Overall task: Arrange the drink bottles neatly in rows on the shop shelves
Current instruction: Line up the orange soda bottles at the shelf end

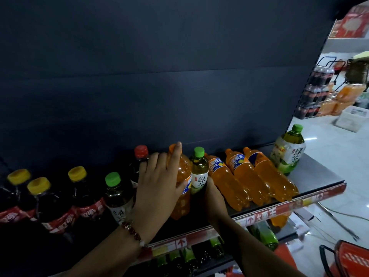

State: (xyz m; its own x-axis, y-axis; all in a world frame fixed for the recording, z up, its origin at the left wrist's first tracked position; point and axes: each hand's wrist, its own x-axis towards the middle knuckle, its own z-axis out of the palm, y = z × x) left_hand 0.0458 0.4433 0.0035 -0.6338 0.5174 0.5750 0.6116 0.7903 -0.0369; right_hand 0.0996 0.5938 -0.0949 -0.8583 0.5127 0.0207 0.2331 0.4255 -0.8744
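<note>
An upright orange soda bottle [182, 198] stands mid-shelf; my left hand [157, 188] wraps around it, index finger on its cap. Beside it stands a green tea bottle [198, 172] with a green cap; my right hand [214, 198] grips its lower part, fingers hidden behind it. Three orange soda bottles [249, 178] lie on their sides to the right. Another green tea bottle [288, 150] stands at the shelf's right end. Left of my hands stand dark cola bottles [58, 208] with yellow caps, one red-capped bottle [140, 156] and a dark green-capped tea bottle [115, 194].
The shelf [319, 176] has a red price strip along its front edge and a dark back panel. Green bottles fill the shelf below [187, 256]. A red basket [347, 258] sits on the floor at right; drink packs [319, 92] are stacked in the aisle beyond.
</note>
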